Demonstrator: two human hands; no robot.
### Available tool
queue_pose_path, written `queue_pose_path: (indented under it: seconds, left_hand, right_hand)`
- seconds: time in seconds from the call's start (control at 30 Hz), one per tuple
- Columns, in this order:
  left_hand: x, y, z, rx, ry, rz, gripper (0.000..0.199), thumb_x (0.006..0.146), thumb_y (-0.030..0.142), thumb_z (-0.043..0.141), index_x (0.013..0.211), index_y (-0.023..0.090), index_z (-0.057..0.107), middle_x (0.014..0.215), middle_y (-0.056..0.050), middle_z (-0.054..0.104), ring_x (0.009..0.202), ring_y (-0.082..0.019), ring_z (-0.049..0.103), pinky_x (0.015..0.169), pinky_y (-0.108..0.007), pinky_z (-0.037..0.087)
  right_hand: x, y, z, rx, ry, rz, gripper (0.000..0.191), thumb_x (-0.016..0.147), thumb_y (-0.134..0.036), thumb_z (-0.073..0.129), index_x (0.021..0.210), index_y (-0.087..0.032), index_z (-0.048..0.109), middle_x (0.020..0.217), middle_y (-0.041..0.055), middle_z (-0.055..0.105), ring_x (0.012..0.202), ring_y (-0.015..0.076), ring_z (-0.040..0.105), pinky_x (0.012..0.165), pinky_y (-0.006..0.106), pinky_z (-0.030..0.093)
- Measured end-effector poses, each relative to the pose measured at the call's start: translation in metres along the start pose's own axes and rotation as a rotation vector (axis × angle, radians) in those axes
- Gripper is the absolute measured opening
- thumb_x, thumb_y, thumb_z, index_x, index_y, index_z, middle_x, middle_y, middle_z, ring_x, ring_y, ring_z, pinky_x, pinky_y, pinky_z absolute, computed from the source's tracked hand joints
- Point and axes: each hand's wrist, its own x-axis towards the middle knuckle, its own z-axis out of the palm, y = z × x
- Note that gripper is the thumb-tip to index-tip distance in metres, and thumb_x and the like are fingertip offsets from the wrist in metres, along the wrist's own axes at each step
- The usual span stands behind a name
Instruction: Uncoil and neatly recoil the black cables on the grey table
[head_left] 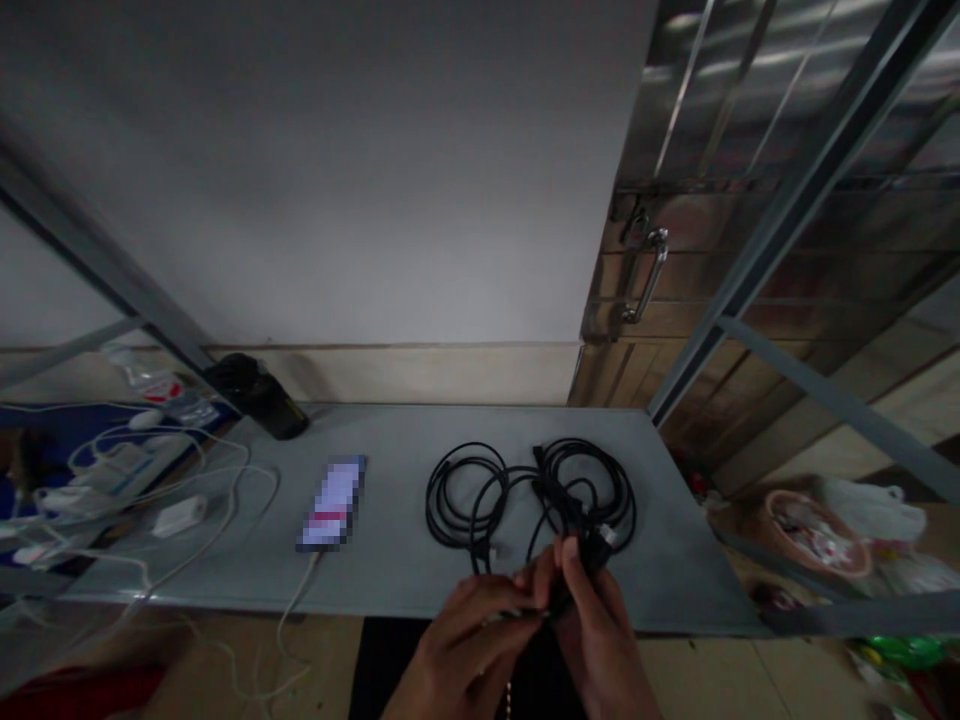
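Note:
Both hands meet close together at the front edge of the grey shelf. My left hand (472,645) is closed, fingers pinched around a thin dark piece that is blurred and mostly covered. My right hand (596,625) is closed with its thumb on top, gripping part of a black cable (587,460). That cable lies in loops on the right, just beyond the fingers, with dark connectors among its strands. To its left is another coiled black cable (429,497), with strands running across between the coils.
A phone (332,503) plugged into a white cord lies on the shelf (397,430). A black bottle (262,400), a white adapter (180,515) and tangled white cords are at the left. Metal frame posts flank both sides. A pink basket (776,530) stands lower right.

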Motion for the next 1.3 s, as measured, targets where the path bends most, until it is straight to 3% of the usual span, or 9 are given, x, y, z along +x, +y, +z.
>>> queue_pose_path:
  seconds: [0.07, 0.13, 0.27, 0.43, 0.57, 0.7, 0.83, 1.07, 1.3]
  left_hand:
    - [-0.009, -0.008, -0.009, -0.048, 0.125, -0.115, 0.03, 0.106, 0.018, 0.073, 0.125, 0.036, 0.086, 0.122, -0.009, 0.085, 0.115, -0.025, 0.08, 0.101, -0.033, 0.063]
    - [-0.018, -0.018, -0.017, -0.09, 0.143, -0.273, 0.018, 0.108, 0.03, 0.072, 0.118, 0.032, 0.087, 0.117, -0.01, 0.084, 0.112, -0.026, 0.08, 0.1, -0.033, 0.062]
    - [-0.038, -0.036, -0.008, -0.345, -0.073, -0.581, 0.036, 0.109, 0.057, 0.066, 0.116, 0.03, 0.089, 0.111, -0.01, 0.086, 0.105, -0.028, 0.079, 0.099, -0.035, 0.061]
    - [-0.043, -0.04, 0.032, -0.935, 0.165, -0.701, 0.071, 0.09, 0.078, 0.08, 0.144, 0.032, 0.08, 0.144, -0.015, 0.079, 0.132, -0.037, 0.072, 0.117, -0.051, 0.054]
    - [-0.019, -0.027, 0.043, -1.196, 0.407, -0.706, 0.06, 0.091, 0.062, 0.089, 0.14, 0.028, 0.081, 0.124, -0.014, 0.081, 0.116, -0.031, 0.075, 0.111, -0.047, 0.056]
    - [-0.001, -0.019, 0.037, -1.191, 0.623, -0.703, 0.054, 0.09, 0.049, 0.095, 0.136, 0.024, 0.081, 0.086, 0.001, 0.061, 0.078, -0.014, 0.059, 0.084, -0.032, 0.055]
    - [0.003, -0.021, 0.031, -1.146, 0.672, -0.706, 0.054, 0.087, 0.052, 0.098, 0.127, 0.021, 0.081, 0.079, 0.006, 0.045, 0.067, -0.01, 0.04, 0.066, -0.026, 0.043]
    - [0.002, -0.027, 0.028, -1.142, 0.717, -0.709, 0.051, 0.087, 0.062, 0.094, 0.112, 0.019, 0.081, 0.08, 0.005, 0.048, 0.07, -0.011, 0.044, 0.068, -0.028, 0.048]
    - [0.0, -0.04, 0.027, -1.183, 0.845, -0.74, 0.054, 0.073, 0.056, 0.105, 0.107, 0.02, 0.085, 0.095, -0.002, 0.069, 0.084, -0.016, 0.063, 0.077, -0.029, 0.059]
  right_hand:
    - [0.004, -0.011, 0.007, 0.125, 0.033, 0.013, 0.057, 0.087, -0.07, 0.092, 0.074, -0.025, 0.059, 0.064, -0.0063, 0.048, 0.059, 0.0121, 0.044, 0.065, 0.027, 0.051]
    - [0.006, -0.023, 0.009, 0.209, -0.008, 0.085, 0.059, 0.085, -0.065, 0.097, 0.075, -0.024, 0.055, 0.058, -0.0119, 0.032, 0.051, 0.008, 0.024, 0.052, 0.022, 0.037]
    - [0.002, -0.037, 0.007, 0.298, -0.264, 0.239, 0.059, 0.093, -0.066, 0.09, 0.076, -0.025, 0.051, 0.052, -0.0154, 0.021, 0.045, 0.006, 0.008, 0.045, 0.023, 0.019]
    - [-0.003, -0.031, 0.008, 0.316, -0.437, 0.259, 0.071, 0.097, -0.071, 0.083, 0.071, -0.025, 0.036, 0.049, -0.0148, 0.021, 0.042, 0.0047, 0.011, 0.043, 0.022, 0.018]
    - [0.003, -0.019, 0.012, 0.288, -0.395, 0.216, 0.074, 0.098, -0.071, 0.082, 0.07, -0.025, 0.031, 0.048, -0.0149, 0.019, 0.042, 0.0045, 0.01, 0.045, 0.022, 0.019]
    - [0.01, -0.003, 0.01, 0.175, -0.279, 0.159, 0.072, 0.098, -0.069, 0.082, 0.067, -0.024, 0.036, 0.051, -0.0137, 0.022, 0.045, 0.0061, 0.015, 0.046, 0.024, 0.028]
    - [0.01, 0.012, 0.004, 0.086, -0.161, 0.132, 0.066, 0.099, -0.073, 0.078, 0.07, -0.025, 0.044, 0.059, -0.011, 0.03, 0.051, 0.0094, 0.027, 0.056, 0.027, 0.044]
    - [0.016, 0.023, -0.002, 0.022, -0.144, 0.056, 0.065, 0.095, -0.087, 0.071, 0.083, -0.024, 0.062, 0.061, -0.0104, 0.038, 0.049, 0.0093, 0.034, 0.063, 0.033, 0.052]
    - [0.019, 0.025, -0.011, 0.029, -0.073, 0.008, 0.051, 0.1, -0.073, 0.077, 0.104, -0.023, 0.074, 0.077, -0.0033, 0.061, 0.064, 0.0146, 0.058, 0.068, 0.033, 0.056]
